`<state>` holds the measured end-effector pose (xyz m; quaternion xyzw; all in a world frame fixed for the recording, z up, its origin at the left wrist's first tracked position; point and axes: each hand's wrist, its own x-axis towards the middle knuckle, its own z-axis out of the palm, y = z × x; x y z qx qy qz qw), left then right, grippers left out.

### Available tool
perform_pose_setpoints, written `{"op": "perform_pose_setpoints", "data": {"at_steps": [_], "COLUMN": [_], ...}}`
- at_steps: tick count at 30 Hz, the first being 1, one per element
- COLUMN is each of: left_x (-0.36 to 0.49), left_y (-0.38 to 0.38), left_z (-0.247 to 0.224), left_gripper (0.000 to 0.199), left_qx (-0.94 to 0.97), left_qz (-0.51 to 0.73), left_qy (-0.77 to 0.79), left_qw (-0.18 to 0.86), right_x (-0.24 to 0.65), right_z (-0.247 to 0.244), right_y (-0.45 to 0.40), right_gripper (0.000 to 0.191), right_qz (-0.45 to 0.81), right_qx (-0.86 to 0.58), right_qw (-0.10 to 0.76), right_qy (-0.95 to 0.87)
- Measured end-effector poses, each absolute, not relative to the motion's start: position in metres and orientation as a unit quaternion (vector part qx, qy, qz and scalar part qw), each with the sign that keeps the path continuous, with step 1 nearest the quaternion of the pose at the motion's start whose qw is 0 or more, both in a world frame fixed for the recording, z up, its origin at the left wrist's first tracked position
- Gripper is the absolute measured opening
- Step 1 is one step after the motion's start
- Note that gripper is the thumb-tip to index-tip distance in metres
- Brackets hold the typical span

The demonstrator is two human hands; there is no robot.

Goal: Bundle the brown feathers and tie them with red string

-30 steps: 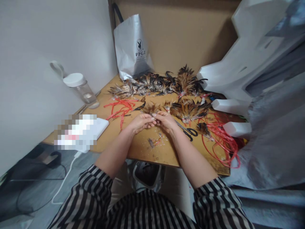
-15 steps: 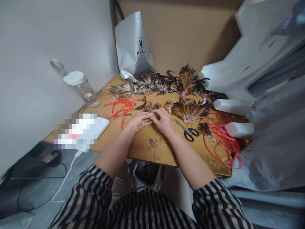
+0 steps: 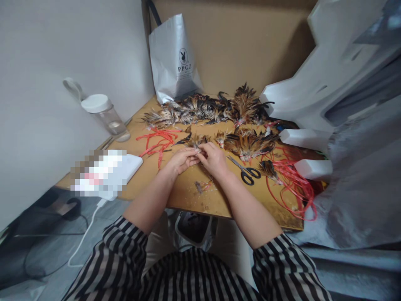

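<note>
Small feather bundle (image 3: 200, 140) in the middle of the worktop (image 3: 184, 197), base pinched by left hand (image 3: 184, 160) and right hand (image 3: 213, 159), each grip I see closed on it, scissors (image 3: 243, 168) toward the right edge, red strips (image 3: 302, 184) by the right front corner, feather pile (image 3: 200, 109) along the back edge

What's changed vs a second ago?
The right hand has shifted slightly left, uncovering more of the scissors. No visible grasp or release: it and the left hand still pinch at the small feather bunch. Scissors, silver bag and bottle stayed put.
</note>
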<state>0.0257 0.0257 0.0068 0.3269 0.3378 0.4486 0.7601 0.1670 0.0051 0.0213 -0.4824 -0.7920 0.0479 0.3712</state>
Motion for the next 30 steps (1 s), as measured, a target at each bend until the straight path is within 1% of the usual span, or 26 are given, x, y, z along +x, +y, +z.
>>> {"op": "perform_pose_setpoints", "data": {"at_steps": [4, 9, 11, 16, 20, 24, 30], "left_x": [0.025, 0.029, 0.032, 0.037, 0.037, 0.037, 0.039], "left_y": [0.027, 0.026, 0.025, 0.023, 0.024, 0.025, 0.027], "left_z": [0.006, 0.007, 0.009, 0.011, 0.006, -0.001, -0.001], "left_gripper": [0.013, 0.017, 0.017, 0.013, 0.012, 0.011, 0.009], "left_qx": [0.366, 0.458, 0.492, 0.542, 0.584, 0.593, 0.557], "left_qz": [0.463, 0.484, 0.482, 0.489, 0.494, 0.496, 0.505], "left_qy": [0.354, 0.417, 0.437, 0.473, 0.486, 0.485, 0.468], "left_qw": [0.726, 0.618, 0.578, 0.493, 0.423, 0.409, 0.464], "right_x": [0.17, 0.174, 0.174, 0.167, 0.16, 0.16, 0.161], "right_z": [0.022, 0.02, 0.018, 0.016, 0.019, 0.018, 0.015], "right_y": [0.007, 0.014, 0.016, 0.016, 0.013, 0.016, 0.021], "right_gripper": [0.023, 0.019, 0.018, 0.019, 0.025, 0.026, 0.024], "right_qz": [0.089, 0.171, 0.197, 0.257, 0.3, 0.334, 0.389], "right_qx": [-0.47, -0.474, -0.489, -0.506, -0.522, -0.525, -0.517], "right_qw": [0.397, 0.488, 0.511, 0.537, 0.541, 0.548, 0.556], "right_qy": [-0.783, -0.713, -0.679, -0.625, -0.588, -0.559, -0.522]}}
